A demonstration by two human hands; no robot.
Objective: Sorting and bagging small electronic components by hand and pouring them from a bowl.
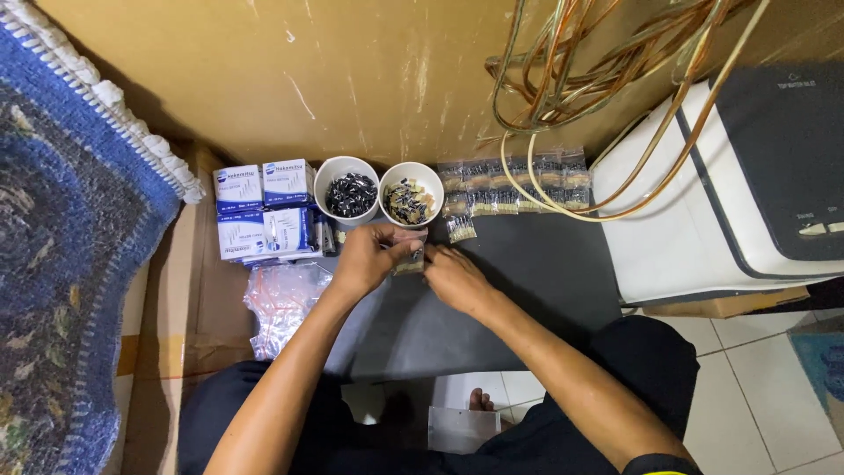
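**Ana:** Knees first, right at the bottom edge. Dark trousers, mostly cut off by the frame, and a bare foot (479, 401) peeking out between them on the white tiled floor (747, 396).

**Ben:** And both forearms run up from there to meet over the dark grey mat (527, 281). What have the hands got?

**Ana:** Left hand (369, 257) is curled, fingers closed round a small clear bag (410, 257); you only see a sliver of it between the two hands. Right hand (453, 274) is pinching at the bag's edge, fingertips drawn together, though the knuckles hide the actual grip.

**Ben:** Can you tell what's inside the bag?

**Ana:** Something small and dark, too tiny to make out. It sits just above the mat, just below the two cups.

**Ben:** To the left of the hands?

**Ana:** A crumpled heap of clear plastic bags (281, 303) with reddish strips, lying partly on brown cardboard (189, 299). Further left, a blue patterned rug (61, 246) with a white fringe, cut off by the frame.

**Ben:** Moving up now.

**Ana:** Stacked white-and-blue small boxes (264, 209), then a white cup (346, 191) of dark little parts and a second white cup (411, 195) of mixed dark and pale ones, touching side by side. Right of those, a row of filled packets (514, 185), contents blurred, with one more lying just below the row.

**Ben:** And at the far side?

**Ana:** A white and dark grey machine (738, 185), cropped at the right edge, and a coil of translucent amber cable (607, 62) draped against the brown board wall (264, 70), looping down over the packets.
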